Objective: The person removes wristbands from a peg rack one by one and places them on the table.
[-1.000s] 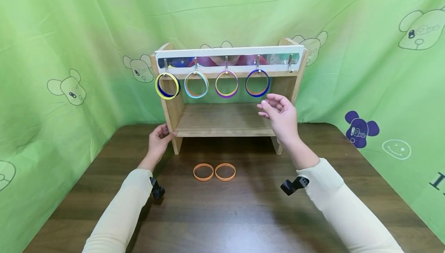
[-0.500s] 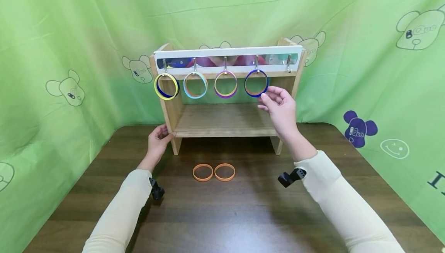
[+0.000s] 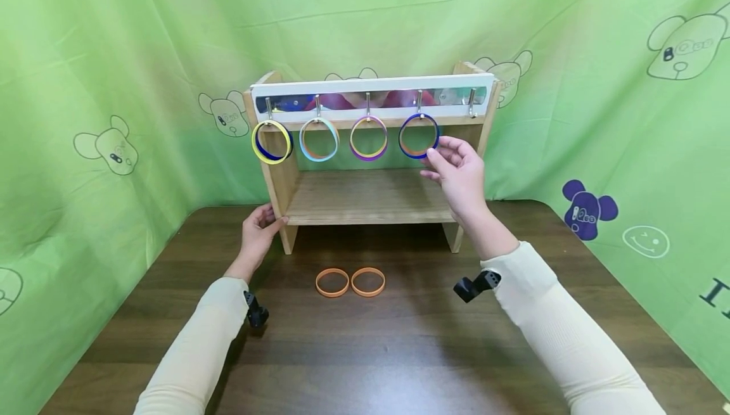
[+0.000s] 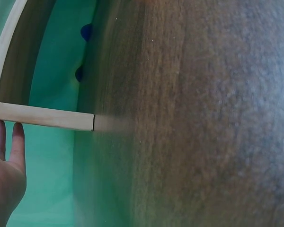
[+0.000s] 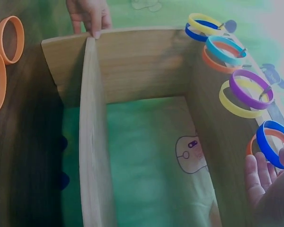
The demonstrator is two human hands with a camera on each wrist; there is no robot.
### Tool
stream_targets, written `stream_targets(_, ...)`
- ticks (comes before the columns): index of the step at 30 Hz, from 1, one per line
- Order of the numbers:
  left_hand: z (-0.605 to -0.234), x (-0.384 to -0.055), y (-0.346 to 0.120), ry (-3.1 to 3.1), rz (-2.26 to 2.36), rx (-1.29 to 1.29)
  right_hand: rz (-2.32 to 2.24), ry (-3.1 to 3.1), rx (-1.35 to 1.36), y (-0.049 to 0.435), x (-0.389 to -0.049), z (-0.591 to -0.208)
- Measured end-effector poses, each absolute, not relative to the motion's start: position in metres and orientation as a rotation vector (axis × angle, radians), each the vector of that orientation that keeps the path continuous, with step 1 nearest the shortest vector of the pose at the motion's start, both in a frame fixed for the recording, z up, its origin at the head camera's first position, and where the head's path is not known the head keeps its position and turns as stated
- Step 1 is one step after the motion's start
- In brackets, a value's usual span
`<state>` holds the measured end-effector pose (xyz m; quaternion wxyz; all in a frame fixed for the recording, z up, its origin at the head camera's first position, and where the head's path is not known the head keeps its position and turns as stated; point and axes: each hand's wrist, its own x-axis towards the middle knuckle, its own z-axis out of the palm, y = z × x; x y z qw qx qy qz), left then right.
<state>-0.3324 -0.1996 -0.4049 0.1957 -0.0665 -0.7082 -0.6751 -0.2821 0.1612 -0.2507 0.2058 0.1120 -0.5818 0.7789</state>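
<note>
My right hand [image 3: 461,174] is at the blue wristband [image 3: 436,139], its thumb in front of the band's lower right and fingers behind, pinching it. That band hangs on a hook together with an orange wristband [image 5: 250,144] behind it. Toward the left, further pairs hang: purple [image 5: 244,97] with yellow, light blue [image 5: 222,45] with orange, and yellow [image 3: 255,142] with dark blue. The hooks sit on a white-framed strip [image 3: 342,115] across the wooden shelf [image 3: 365,196]. My left hand [image 3: 256,234] touches the shelf's left side panel [image 4: 47,117], fingers fairly straight against its outer face.
Two orange wristbands [image 3: 332,295] lie side by side on the dark wooden table [image 3: 365,351] before the shelf. The rightmost hook [image 3: 472,104] carries no band. A green printed curtain [image 3: 365,16] hangs close behind the shelf.
My right hand has risen slightly from below the blue wristband, and its thumb and fingers have come onto the band's lower right. The left hand stays at the shelf side.
</note>
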Motion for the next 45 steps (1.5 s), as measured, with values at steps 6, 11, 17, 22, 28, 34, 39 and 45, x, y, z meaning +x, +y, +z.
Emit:
stream_targets(6,-0.405,-0.332,-0.199,-1.972,-1.891,-0.191,2.171,-1.638,0.314,0.162,-0.281,-0.25)
stream_targets(11,-0.405,-0.333,-0.199,-1.98,-1.888,-0.186,2.208,-1.596,0.32,0.163,-0.281,-0.249)
stream_targets(17,-0.405,-0.332,-0.199,-1.983,-1.885,-0.179,2.273,-1.507,0.332,0.164,-0.281,-0.246)
stream_targets(22,-0.405,-0.332,-0.198,-1.974,-1.879,-0.185,2.285,-1.466,0.345,0.165,-0.28,-0.242)
stream_targets(28,-0.405,-0.332,-0.198,-1.957,-1.894,-0.196,2.278,-1.442,0.371,0.166,-0.276,-0.237)
stream_targets(34,-0.397,-0.324,-0.197,-1.958,-1.927,-0.204,2.29,-1.453,0.417,0.167,-0.266,-0.236)
stream_targets(39,-0.383,-0.309,-0.193,-1.989,-1.898,-0.207,2.283,-1.49,0.464,0.168,-0.258,-0.238)
stream_targets(45,-0.383,-0.31,-0.192,-1.973,-1.913,-0.214,2.255,-1.581,0.448,0.173,-0.251,-0.246)
